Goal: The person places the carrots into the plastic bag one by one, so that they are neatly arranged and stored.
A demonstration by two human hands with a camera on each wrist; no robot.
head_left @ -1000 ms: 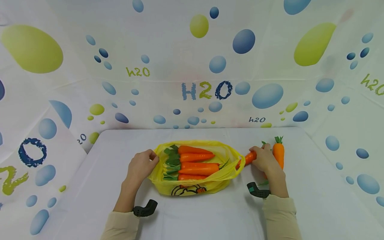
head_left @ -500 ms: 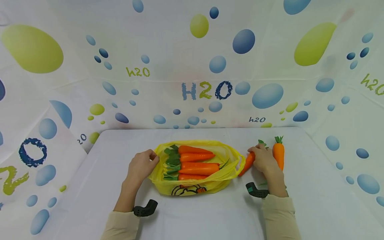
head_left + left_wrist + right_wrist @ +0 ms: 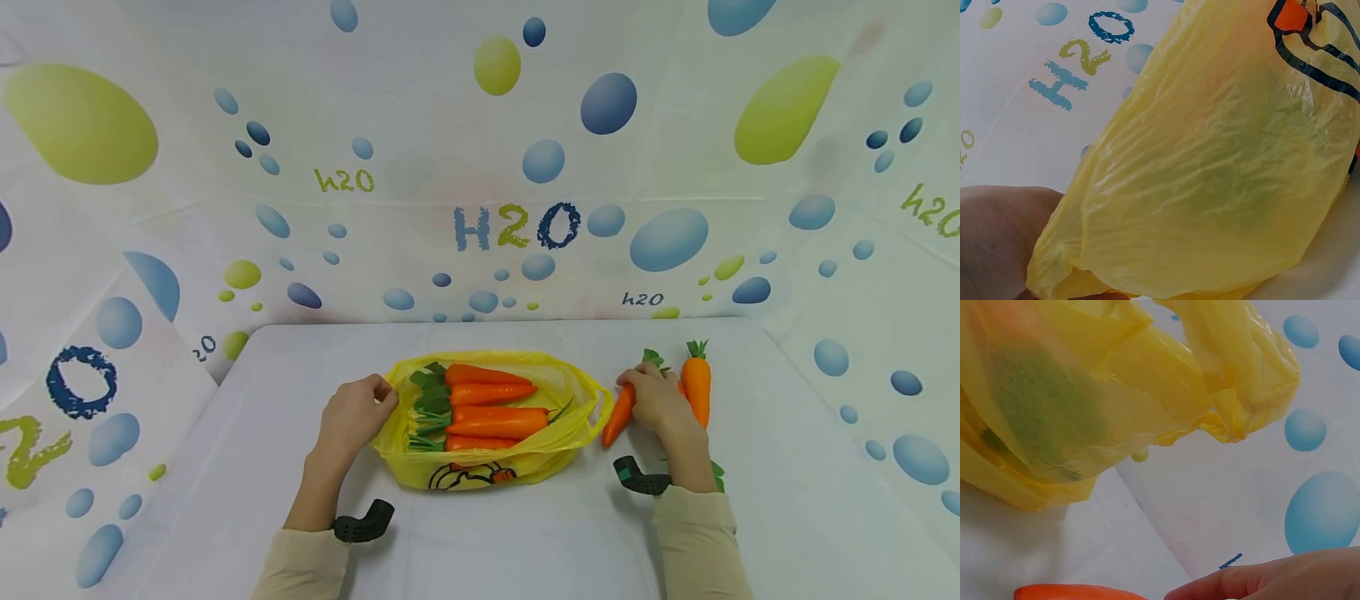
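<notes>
Left hand [image 3: 358, 410]: it pinches the left edge of the yellow bag [image 3: 555, 468].
Right hand [image 3: 660, 406]: it holds the single carrot [image 3: 618, 417] near the leafy end.
Single carrot: it is to the right of the bag, its tip just beside the handle [image 3: 604, 412].
Bag: it lies with its mouth open on the tabletop [image 3: 495, 546]; inside are several carrots [image 3: 498, 422], leaves mostly to the left.
Far right: another carrot [image 3: 697, 387] lies beside the right hand.
Near the sleeve [image 3: 697, 533]: green leaves [image 3: 718, 477] show, partly hidden.

2 beige sleeves [image 3: 303, 567] | left wrist unit [image 3: 365, 524]: black, bent | right wrist unit [image 3: 647, 481]: black, bent, green patch [image 3: 626, 473]
</notes>
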